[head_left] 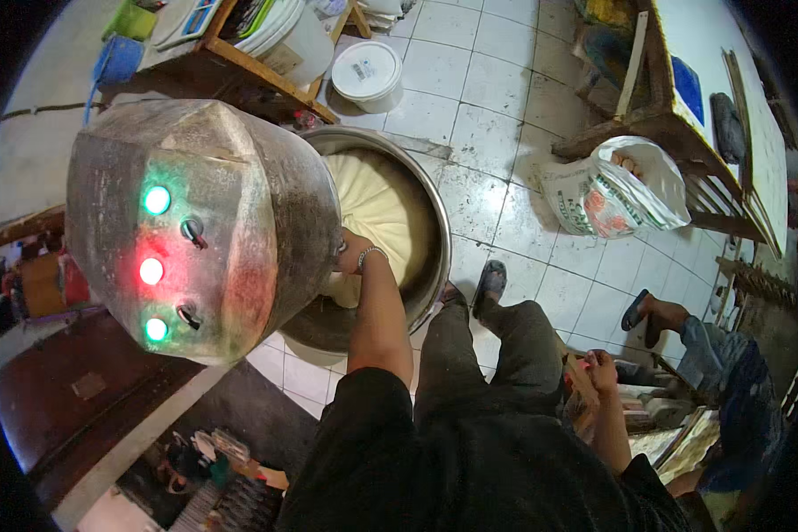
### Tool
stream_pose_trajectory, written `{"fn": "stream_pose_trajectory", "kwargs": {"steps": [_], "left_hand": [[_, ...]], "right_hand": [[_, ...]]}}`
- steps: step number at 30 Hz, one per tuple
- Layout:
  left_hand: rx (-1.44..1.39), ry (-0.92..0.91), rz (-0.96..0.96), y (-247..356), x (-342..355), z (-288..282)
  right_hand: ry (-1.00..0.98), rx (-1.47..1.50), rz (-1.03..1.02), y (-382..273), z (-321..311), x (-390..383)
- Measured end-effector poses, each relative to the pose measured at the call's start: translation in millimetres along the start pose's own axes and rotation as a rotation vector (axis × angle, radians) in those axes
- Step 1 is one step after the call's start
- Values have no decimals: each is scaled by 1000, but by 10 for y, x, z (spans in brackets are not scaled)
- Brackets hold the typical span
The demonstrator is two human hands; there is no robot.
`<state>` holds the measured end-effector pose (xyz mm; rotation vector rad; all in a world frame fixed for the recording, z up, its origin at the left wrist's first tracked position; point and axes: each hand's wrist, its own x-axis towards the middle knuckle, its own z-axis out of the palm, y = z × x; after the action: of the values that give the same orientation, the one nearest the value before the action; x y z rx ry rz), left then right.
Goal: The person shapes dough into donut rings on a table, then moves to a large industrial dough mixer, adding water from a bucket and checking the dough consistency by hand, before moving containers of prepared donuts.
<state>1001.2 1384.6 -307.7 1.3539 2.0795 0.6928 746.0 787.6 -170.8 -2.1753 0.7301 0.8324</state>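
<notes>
A large round metal mixer bowl (436, 199) stands under the worn grey mixer head (195, 239). Pale, smooth dough (395, 208) lies in the bowl, drawn into folds toward the middle. My left hand (355, 248), with a bracelet at the wrist, reaches in over the dough beside the mixer head. Its fingers are mostly hidden by the head's edge. At the lower right, my right hand (602, 370) is beside my hip with its fingers curled. Something brown and reddish is next to it, too unclear to name.
Green and red lamps glow on the mixer, near two dark knobs. A white lidded bucket (367, 73) stands behind the bowl. To the right, an open white sack (612, 191) sits by a wooden table (634, 115). Another person's sandaled foot (652, 317) is at the right.
</notes>
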Motion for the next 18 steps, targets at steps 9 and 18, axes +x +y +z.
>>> {"fn": "stream_pose_trajectory", "kwargs": {"steps": [9, 18], "left_hand": [[363, -204, 235, -159, -289, 3], [895, -572, 245, -649, -295, -11]], "right_hand": [[-133, 29, 6, -155, 24, 1177], [-151, 102, -125, -479, -643, 2162]]}}
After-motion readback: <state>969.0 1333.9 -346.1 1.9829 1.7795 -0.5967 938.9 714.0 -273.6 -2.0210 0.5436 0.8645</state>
